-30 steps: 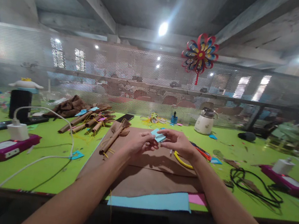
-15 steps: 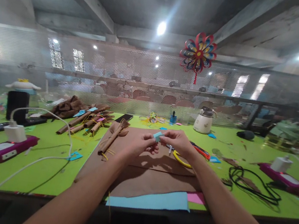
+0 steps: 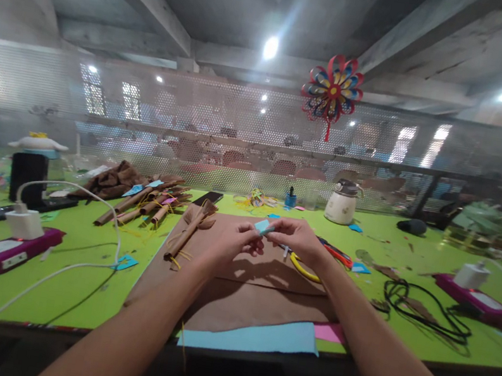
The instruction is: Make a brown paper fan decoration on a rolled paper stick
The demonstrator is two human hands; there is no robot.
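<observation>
A small piece of light blue paper is pinched between both hands above the brown sheets. My left hand grips its left side, fingers curled. From the right, my right hand holds the other edge between thumb and forefinger. Beneath them lie the large brown paper sheets, with a blue paper strip along the front edge. Yellow-handled scissors rest partly hidden under my right hand. A rolled brown paper tube with yellow string lies left of my hands.
Several tied brown rolls lie at the back left. A white jug stands behind my right hand. Purple power strips with white chargers sit at both sides, a white cable crossing the left and a black cable coiled right.
My hands have shifted very slightly left with the blue paper, which now sits at a different tilt. Everything on the table stays where it was.
</observation>
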